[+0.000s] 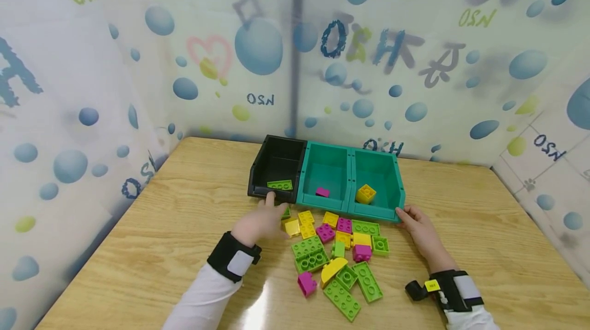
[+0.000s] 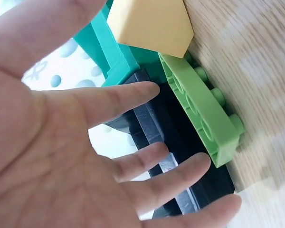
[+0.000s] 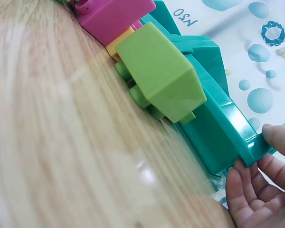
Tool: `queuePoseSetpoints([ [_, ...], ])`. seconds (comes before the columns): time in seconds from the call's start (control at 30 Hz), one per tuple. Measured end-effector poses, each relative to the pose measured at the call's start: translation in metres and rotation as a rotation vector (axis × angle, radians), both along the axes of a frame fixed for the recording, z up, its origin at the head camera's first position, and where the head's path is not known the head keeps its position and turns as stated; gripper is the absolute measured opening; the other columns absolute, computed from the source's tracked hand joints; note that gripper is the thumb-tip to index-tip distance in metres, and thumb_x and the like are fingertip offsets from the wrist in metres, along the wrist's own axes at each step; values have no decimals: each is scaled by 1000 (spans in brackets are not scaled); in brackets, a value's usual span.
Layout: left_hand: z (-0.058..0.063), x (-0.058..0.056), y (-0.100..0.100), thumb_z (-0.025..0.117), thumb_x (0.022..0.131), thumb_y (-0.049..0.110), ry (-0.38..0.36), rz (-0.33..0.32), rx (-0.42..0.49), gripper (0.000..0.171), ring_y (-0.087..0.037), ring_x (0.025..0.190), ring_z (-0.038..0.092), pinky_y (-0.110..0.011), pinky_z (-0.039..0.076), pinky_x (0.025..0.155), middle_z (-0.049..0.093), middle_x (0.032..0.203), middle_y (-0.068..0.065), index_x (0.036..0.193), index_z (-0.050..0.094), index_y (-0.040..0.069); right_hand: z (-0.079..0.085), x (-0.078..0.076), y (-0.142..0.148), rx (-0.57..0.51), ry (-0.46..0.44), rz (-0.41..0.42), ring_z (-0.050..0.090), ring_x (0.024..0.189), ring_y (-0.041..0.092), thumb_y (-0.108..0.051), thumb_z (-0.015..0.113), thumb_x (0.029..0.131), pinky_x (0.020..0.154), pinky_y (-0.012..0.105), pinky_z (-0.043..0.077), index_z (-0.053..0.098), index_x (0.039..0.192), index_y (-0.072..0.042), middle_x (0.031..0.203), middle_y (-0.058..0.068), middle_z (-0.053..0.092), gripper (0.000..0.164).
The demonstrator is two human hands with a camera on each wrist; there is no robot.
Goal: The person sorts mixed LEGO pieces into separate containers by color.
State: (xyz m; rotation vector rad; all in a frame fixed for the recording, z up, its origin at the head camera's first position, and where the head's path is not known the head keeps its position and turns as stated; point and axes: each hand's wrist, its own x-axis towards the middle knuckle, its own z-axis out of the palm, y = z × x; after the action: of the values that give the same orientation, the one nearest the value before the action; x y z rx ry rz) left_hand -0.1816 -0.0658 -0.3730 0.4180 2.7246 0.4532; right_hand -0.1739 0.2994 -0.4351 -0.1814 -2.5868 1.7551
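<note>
Left hand [image 2: 71, 147], cut off by its wrist view: fingers extended before the black bin [image 1: 276, 166]; contact I cannot confirm. Green brick [image 1: 287, 212] at that bin's foot, partly hidden by the hand. Right hand [image 1: 421, 230] pinches the right-hand teal bin's [image 1: 378, 212] corner.

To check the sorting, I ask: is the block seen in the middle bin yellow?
No, the block in the middle bin is pink, while a yellow block lies in the right bin.
</note>
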Motion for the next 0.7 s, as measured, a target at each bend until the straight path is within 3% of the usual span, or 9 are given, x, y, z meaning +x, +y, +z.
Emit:
queuePoseSetpoints([
  [0.23, -5, -3, 0, 76, 80, 32, -19, 14, -24, 67, -41, 125, 34, -56, 43, 94, 24, 144, -25, 137, 48, 8, -2, -1, 0, -11, -10, -10, 51, 82, -2, -33, 47, 100, 75, 15, 46, 51, 108, 5, 94, -8, 51, 39],
  [0.47, -12, -6, -1, 74, 81, 33, -26, -17, -49, 69, -39, 127, 36, -54, 39, 100, 33, 142, -25, 139, 45, 9, 0, -1, 0, -2, 0, 0, 51, 83, -2, -34, 46, 100, 75, 15, 46, 50, 107, 5, 92, -10, 51, 40],
  [0.57, -15, -9, -2, 74, 82, 26, -1, -32, -27, 63, -39, 128, 38, -52, 38, 102, 38, 141, -24, 136, 48, 7, -1, 0, 0, 6, 0, 2, 51, 82, -2, -34, 46, 100, 75, 16, 46, 50, 108, 6, 93, -9, 51, 41],
  [0.7, -19, -13, -3, 69, 84, 6, 83, -52, 25, 43, -34, 117, 49, -47, 42, 99, 52, 128, -21, 125, 56, 5, -1, -1, 0, 9, -4, 0, 51, 83, -2, -34, 46, 100, 75, 16, 46, 50, 108, 6, 93, -7, 51, 42],
])
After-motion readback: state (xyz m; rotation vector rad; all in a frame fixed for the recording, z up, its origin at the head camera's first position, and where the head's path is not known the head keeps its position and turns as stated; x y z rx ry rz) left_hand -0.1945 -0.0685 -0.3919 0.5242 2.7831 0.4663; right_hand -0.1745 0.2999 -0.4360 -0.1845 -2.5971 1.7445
